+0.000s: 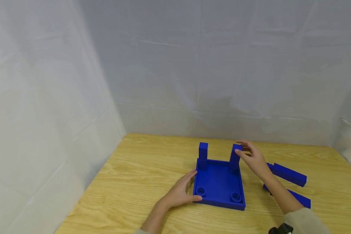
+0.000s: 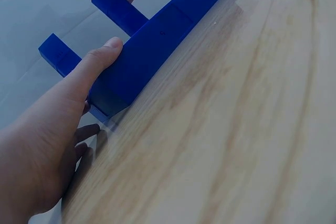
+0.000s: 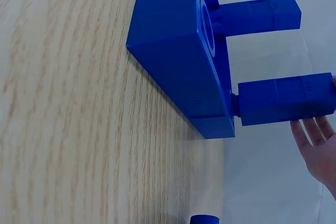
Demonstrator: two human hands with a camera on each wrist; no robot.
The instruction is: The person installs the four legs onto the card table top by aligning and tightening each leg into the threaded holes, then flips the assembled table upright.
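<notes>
A blue square base [image 1: 219,182] lies on the wooden table with its hollow side up. Two blue legs stand in its far corners, the left one [image 1: 203,151] and the right one [image 1: 235,157]. The two near sockets [image 1: 200,191] hold nothing. My left hand [image 1: 179,192] lies flat against the base's left side [image 2: 142,61], with the thumb [image 2: 97,59] along the edge. My right hand [image 1: 251,157] holds the top of the right leg [image 3: 286,100] between thumb and fingers [image 3: 315,145].
Two loose blue legs lie on the table to the right of the base, one farther back [image 1: 289,174] and one nearer [image 1: 301,198], partly behind my right forearm. White cloth walls close in the table at the back and on both sides.
</notes>
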